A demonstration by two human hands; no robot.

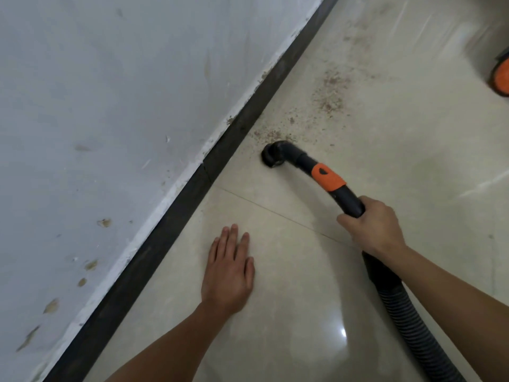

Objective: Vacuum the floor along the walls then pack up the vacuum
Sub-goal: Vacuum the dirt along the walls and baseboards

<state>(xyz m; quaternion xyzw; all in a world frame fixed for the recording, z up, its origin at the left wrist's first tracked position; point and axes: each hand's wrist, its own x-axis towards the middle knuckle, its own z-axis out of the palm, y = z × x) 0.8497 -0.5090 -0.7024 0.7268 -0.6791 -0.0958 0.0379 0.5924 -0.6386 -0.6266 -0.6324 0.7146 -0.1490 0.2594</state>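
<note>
My right hand (370,226) grips the black curved handle of the vacuum hose (327,177), which has an orange band. The black nozzle (272,155) rests mouth-down on the beige tiled floor (303,271), just short of a trail of brown dust and crumbs (327,92). A ribbed black hose (407,318) runs back under my right forearm. My left hand (228,267) lies flat on the tiles, fingers together, holding nothing. The dark skirting board (192,183) runs diagonally along the wall left of the nozzle.
A scuffed white wall (96,119) fills the left. An orange and black part of the vacuum body (501,75) shows at the right edge. The dust trail continues up along the skirting toward the top.
</note>
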